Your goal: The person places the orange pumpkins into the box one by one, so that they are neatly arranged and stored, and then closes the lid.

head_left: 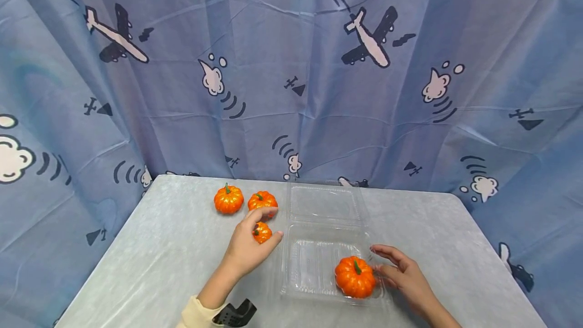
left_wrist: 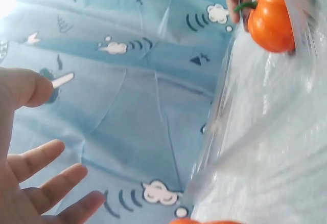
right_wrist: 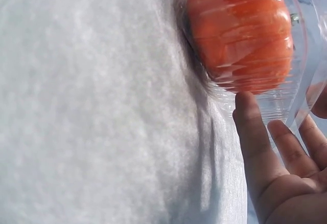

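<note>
An orange pumpkin (head_left: 355, 278) with a green stem sits in the right part of a clear plastic clamshell box (head_left: 314, 295), whose lid lies folded back. My right hand (head_left: 405, 277) is at the box's right side, its fingers (right_wrist: 250, 116) extended against the see-through wall beside the pumpkin. To the left of the box, my left hand (head_left: 250, 247) hovers with spread fingers and nothing in its grasp. Between its thumb and fingers shows a small pumpkin (head_left: 261, 233), partly hidden. Just beyond the fingertips lies another pumpkin (head_left: 262, 199).
A further pumpkin (head_left: 228, 199) stands at the back left of the pale-covered table (head_left: 150, 267). The raised-edge box lid (head_left: 325, 204) reaches toward the table's back edge. Behind hangs a blue curtain (head_left: 268, 90) printed with airplanes.
</note>
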The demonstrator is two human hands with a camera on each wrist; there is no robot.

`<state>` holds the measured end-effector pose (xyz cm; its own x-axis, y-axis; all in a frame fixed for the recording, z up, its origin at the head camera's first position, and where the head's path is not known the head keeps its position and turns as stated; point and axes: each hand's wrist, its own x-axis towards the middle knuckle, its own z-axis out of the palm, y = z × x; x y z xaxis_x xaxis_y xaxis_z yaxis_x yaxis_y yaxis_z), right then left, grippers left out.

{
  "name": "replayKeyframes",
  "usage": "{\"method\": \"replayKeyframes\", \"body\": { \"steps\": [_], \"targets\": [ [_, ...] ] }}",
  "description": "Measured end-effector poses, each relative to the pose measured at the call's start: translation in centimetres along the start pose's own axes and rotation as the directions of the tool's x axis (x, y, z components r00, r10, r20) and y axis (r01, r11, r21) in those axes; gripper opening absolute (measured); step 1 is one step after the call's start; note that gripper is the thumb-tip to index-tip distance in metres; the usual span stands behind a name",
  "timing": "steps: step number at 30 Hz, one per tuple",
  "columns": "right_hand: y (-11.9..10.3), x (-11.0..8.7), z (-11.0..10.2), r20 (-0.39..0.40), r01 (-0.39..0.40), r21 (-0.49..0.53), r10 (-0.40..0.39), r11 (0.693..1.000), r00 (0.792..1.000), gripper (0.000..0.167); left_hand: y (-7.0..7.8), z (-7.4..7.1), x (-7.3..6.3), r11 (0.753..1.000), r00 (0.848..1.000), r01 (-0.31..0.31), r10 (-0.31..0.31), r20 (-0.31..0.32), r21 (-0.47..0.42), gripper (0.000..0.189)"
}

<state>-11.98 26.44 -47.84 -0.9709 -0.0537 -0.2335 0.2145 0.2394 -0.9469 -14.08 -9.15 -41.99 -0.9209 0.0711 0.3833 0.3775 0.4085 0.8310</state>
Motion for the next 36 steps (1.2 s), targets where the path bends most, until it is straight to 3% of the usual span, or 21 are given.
{"method": "replayKeyframes", "body": {
  "steps": [7,19,36],
  "targets": [
    [-0.1,0.0,0.1,-0.008,-0.002,0.005,0.002,1.000,1.000,0.048,-1.8,-1.1,-0.3,0.998,0.997,0.061,-0.060,-0.056,0.016,0.042],
    [-0.1,-0.1,0.2,-0.022,-0.013,-0.007,0.013,1.000,1.000,0.047,-5.1,-1.2,-1.5,0.982,0.982,0.189,-0.188,-0.030,0.023,0.044],
    [0.2,0.0,0.1,-0.017,-0.006,-0.013,0.006,1.000,1.000,0.047,-7.9,-0.7,-2.1,0.967,0.971,0.238,-0.238,-0.003,0.095,0.057]
  ]
}}
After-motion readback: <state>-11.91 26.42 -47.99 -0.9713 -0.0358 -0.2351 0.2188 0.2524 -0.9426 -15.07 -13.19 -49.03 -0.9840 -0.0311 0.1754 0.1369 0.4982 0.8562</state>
